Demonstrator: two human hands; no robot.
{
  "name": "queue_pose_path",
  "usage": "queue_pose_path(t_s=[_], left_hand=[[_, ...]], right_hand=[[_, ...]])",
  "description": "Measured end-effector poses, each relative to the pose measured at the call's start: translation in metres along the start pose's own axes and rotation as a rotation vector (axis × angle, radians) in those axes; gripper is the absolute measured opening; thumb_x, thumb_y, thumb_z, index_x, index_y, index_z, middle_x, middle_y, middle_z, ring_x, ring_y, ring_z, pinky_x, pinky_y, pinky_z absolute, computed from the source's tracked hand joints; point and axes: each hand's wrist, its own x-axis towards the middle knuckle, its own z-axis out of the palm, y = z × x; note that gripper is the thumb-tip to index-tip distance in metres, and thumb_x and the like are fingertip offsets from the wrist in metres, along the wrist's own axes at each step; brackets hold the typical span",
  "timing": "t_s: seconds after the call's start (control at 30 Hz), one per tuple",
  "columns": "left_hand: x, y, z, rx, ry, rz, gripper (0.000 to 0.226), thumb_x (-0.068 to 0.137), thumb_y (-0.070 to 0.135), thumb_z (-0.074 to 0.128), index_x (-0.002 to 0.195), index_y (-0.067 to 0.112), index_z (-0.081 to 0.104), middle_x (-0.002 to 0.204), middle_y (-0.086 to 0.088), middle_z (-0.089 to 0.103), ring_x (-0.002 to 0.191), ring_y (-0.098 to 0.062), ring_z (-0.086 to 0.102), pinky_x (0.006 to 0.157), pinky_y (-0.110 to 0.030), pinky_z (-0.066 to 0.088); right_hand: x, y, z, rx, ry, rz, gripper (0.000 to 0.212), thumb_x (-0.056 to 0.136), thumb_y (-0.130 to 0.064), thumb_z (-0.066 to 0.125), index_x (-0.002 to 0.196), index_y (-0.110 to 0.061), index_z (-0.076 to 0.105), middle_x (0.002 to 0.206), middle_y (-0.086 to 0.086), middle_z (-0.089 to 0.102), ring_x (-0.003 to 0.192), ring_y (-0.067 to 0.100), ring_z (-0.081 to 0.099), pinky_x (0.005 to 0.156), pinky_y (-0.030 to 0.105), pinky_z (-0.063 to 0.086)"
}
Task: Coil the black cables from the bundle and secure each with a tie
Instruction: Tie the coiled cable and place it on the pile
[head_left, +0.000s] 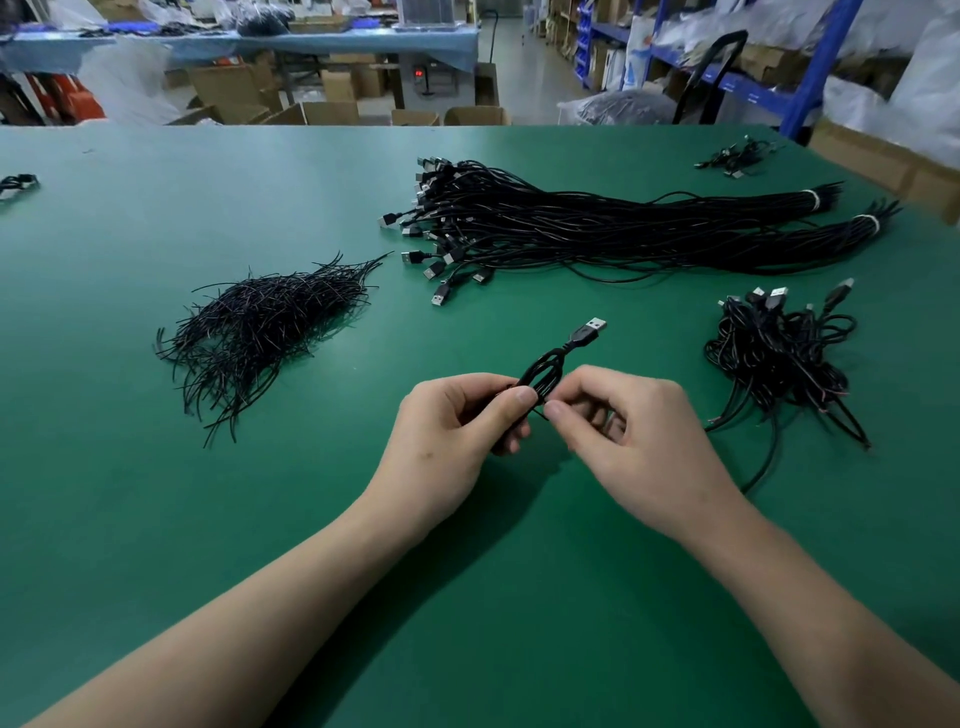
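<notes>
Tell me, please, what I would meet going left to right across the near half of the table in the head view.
Pile of black ties, left hand, coiled USB cable, right hand, heap of coiled cables. The long cable bundles behind overlap several, so omitted.

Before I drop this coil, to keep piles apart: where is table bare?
Bare: the left of the table beyond the tie pile, and the near-left corner. Crowded: right side, between cable bundle and coiled pile.
</notes>
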Motion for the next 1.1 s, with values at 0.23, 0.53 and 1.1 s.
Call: queue_pose_path(t_s=[0.23,0.53,1.1], left_hand=[[-0.001,-0.005,0.002,0.063,0.037,0.032,0.018,0.099,0.018,0.064,0.084,0.018,0.075,0.068,0.006,0.067,0.06,-0.009,0.057,0.064,-0.019,0.048],[-0.002,-0.005,0.0,0.357,-0.054,0.192,0.019,0.102,0.024,0.058,0.107,0.032,0.075,0.081,0.011,0.07,0.077,-0.007,0.066,0.075,-0.023,0.052],[0.003,0.007,-0.011,-0.146,-0.282,-0.242,0.035,0.091,0.038,0.061,0.109,0.012,0.076,0.089,-0.001,0.076,0.086,-0.009,0.069,0.074,-0.018,0.053]], right_hand=[[-0.005,-0.007,0.006,-0.196,0.028,-0.024,0.01,0.089,-0.035,0.067,0.084,-0.027,0.065,0.064,-0.012,0.059,0.056,0.009,0.049,0.057,0.035,0.048],[-0.007,-0.015,0.001,-0.579,0.1,-0.097,0.013,0.088,-0.029,0.067,0.078,-0.026,0.06,0.067,-0.007,0.052,0.061,0.02,0.055,0.051,0.034,0.046],[-0.005,-0.01,-0.003,-0.364,0.092,-0.106,0.014,0.089,-0.028,0.064,0.077,-0.021,0.061,0.062,-0.006,0.05,0.056,0.018,0.048,0.053,0.038,0.045]])
